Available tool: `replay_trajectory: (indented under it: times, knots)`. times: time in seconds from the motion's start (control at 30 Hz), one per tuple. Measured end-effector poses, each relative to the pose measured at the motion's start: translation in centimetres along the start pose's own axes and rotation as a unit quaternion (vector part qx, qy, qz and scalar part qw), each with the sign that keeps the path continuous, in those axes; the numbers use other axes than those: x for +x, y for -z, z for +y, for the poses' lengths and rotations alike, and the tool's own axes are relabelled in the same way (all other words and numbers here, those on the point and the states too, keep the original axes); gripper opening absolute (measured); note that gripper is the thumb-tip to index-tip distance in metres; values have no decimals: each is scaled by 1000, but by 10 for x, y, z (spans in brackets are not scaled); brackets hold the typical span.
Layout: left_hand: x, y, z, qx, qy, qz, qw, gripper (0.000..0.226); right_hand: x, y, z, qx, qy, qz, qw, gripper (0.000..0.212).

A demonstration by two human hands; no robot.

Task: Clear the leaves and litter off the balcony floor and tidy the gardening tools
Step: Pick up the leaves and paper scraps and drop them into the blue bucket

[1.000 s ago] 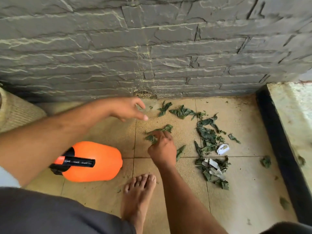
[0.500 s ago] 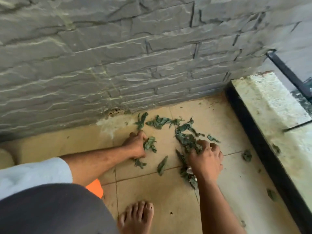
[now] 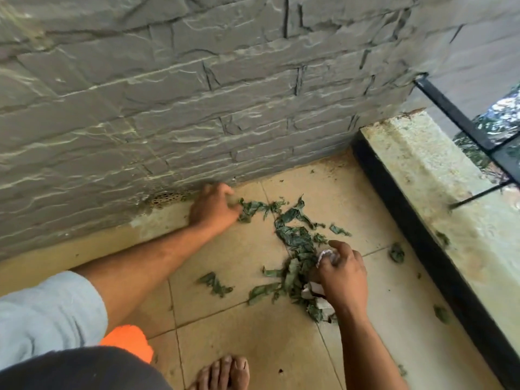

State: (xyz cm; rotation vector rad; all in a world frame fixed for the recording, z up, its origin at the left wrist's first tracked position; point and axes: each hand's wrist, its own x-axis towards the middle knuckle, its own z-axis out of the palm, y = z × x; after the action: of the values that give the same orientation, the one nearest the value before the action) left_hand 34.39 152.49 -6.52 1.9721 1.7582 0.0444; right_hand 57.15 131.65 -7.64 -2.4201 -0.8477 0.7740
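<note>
The clearing is judged to be at an early stage: most of the litter is seen on the floor (image 3: 253, 347), gathered loosely toward the corner where the wall (image 3: 197, 108) meets the ledge (image 3: 439, 192), and nothing is shown bagged or binned.

At the near left edge of the floor, an orange object (image 3: 129, 340) of smooth plastic is seen, largely hidden by a grey sleeve (image 3: 47, 313) and dark clothing; what it is cannot be told from this view, and no tool is shown put away. The tidying of tools is therefore judged to be outstanding.

By the wall, a perforated drain (image 3: 166, 197) is set at floor level. Just right of it, the left hand (image 3: 213, 209) is placed on the tile with fingers curled, touching the nearest leaves (image 3: 295, 240); whether any are actually gripped cannot be told.

The leaves are dark green, torn, crumpled and limp, and are spread in a ragged band from the wall toward the middle of the floor. A separate leaf (image 3: 215, 284) lies apart to the near left of the band.

At the band's near end, the right hand (image 3: 342, 280) is closed over a bunch of white paper scraps (image 3: 323, 256), which look crisp and folded, with leaves beneath it.

Further right, single leaves remain along the ledge's black base (image 3: 439, 277). The tiles are beige, matt and stained; the wall is rough grey stone; the ledge top is pale and weathered, and a black rail (image 3: 450, 114) is fixed above it.
</note>
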Motion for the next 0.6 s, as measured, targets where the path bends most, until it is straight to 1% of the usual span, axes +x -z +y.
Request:
replay_trajectory:
  times: [0.03, 0.07, 0.13, 0.17, 0.23, 0.3, 0.33, 0.43, 0.5, 0.6]
  knots:
    - [7, -3, -6, 27, 37, 27, 999, 48, 0, 2, -1, 6, 1, -2, 1000, 38]
    - [11, -8, -10, 46, 59, 24, 997, 55, 0, 3, -1, 7, 4, -7, 1000, 38]
    - [11, -20, -8, 65, 69, -21, 995, 65, -1, 1, 0, -4, 9, -16, 1000, 40]
    - [11, -26, -6, 68, 69, -35, 995, 68, -1, 0, 1, -12, 9, -20, 1000, 41]
    - [14, -33, -1, 61, 64, -27, 996, 65, 1, -1, 3, -24, 0, -30, 999, 43]
    - [17, -36, 5, 41, 44, -13, 998, 60, 3, -1, 2, -26, -3, -45, 999, 47]
    - [17, -38, 9, 27, 31, -21, 999, 60, 3, 0, 1, -25, -3, -55, 998, 49]
    - [9, -48, 31, 0, -23, -73, 997, 70, 1, 3, -2, -41, -2, -80, 996, 51]
    - [-2, -54, 47, 11, -76, -100, 992, 74, -3, 6, -3, -58, 10, -91, 994, 51]
    - [-28, -62, 68, 37, -133, -146, 980, 74, -7, 10, 1, -64, 30, -112, 991, 47]
